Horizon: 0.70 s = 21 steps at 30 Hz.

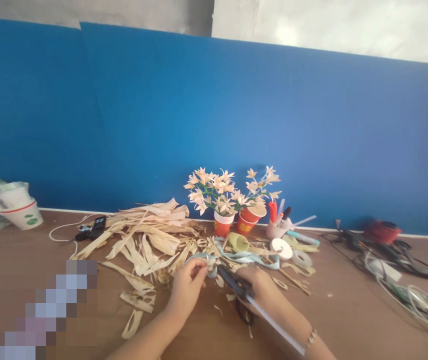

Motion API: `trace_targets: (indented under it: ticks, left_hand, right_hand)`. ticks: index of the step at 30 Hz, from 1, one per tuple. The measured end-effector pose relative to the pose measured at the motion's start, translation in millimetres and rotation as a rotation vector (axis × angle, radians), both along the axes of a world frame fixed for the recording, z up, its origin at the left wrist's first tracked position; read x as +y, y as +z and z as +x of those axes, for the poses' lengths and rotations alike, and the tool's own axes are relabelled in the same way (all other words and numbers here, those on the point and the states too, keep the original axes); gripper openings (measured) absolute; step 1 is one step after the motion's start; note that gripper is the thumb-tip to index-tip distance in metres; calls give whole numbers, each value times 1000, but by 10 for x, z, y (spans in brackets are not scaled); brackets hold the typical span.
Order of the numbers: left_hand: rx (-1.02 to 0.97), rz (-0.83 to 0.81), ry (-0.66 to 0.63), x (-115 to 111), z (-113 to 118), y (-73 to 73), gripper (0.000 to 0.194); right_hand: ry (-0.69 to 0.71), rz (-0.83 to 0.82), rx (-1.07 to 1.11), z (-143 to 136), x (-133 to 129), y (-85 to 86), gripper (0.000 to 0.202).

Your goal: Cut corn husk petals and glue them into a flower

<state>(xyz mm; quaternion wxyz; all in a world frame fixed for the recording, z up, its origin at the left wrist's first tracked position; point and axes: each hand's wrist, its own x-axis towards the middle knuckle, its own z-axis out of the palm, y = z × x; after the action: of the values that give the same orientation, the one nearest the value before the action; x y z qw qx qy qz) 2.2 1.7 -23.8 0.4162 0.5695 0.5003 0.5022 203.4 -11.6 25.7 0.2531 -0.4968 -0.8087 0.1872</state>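
Note:
My left hand (189, 285) is closed in a pinch, with a small pale piece of dried husk (210, 262) at its fingertips. A black glue gun (236, 285) is in my right hand (262, 287), its tip pointing toward the left fingertips. From its rear a long whitish glue stick (276, 325) slants down to the right. Dried husks (154, 235) are heaped behind and left of my hands. Just beyond the hands lies a light-blue ribbon (249, 257) among husk scraps. A yellowish cup (238, 242) lies on its side there.
Husk flowers (217, 187) stand in red paper cups (223, 226) against the blue partition (161, 115). Right of them are a pen cup (276, 229), a white disc (281, 248) and a tape roll (302, 258). Cables (367, 262) lie far right; a drink cup (22, 215) stands left.

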Motion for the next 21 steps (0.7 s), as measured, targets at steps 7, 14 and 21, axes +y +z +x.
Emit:
trace_targets:
  ticks: [7, 14, 21]
  left_hand:
    - [42, -75, -83, -14, 15, -31, 10]
    - [-209, -247, -46, 33, 44, 2, 17]
    - [-344, -255, -16, 36, 52, 43, 22]
  right_hand:
    - [-14, 51, 28, -108, -83, 141, 9]
    - [-483, -182, -264, 682, 27, 202, 25]
    - [-642, -408, -557, 1196, -185, -29, 37]
